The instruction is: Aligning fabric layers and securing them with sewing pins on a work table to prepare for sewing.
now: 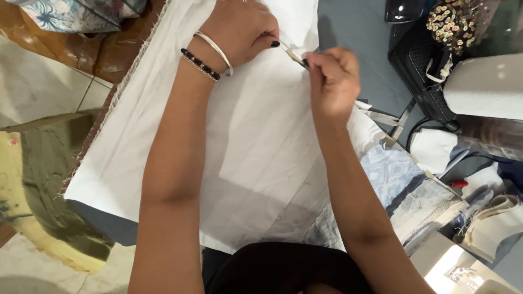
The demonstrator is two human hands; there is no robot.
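Head camera view: a thin pale strip (293, 55), perhaps a narrow tape or a folded fabric edge, is stretched between the two hands above the far part of a white cloth (256, 147) spread over the table. What the strip is exactly cannot be told; it is small and partly hidden by fingers.

The left hand (239, 30), wearing a silver bangle (215, 50) and a dark bead bracelet (200, 64), pins the strip's far end with thumb and forefinger pressed together, the palm resting on the cloth. The right hand (332, 79) pinches the near end, fingers curled tight around it.

To do this well, I judge that both pinches should stay close to the strip's ends and keep it taut and straight, with the left palm weighing the cloth down so it does not creep or wrinkle.

Along the cloth's left edge runs a frayed selvedge (117, 92). Off the table's right edge lie a blue patterned fabric (389, 174), a pincushion full of pins (455, 22), a white roll (485, 87) and a red-handled tool (457, 184), well apart from the hands.
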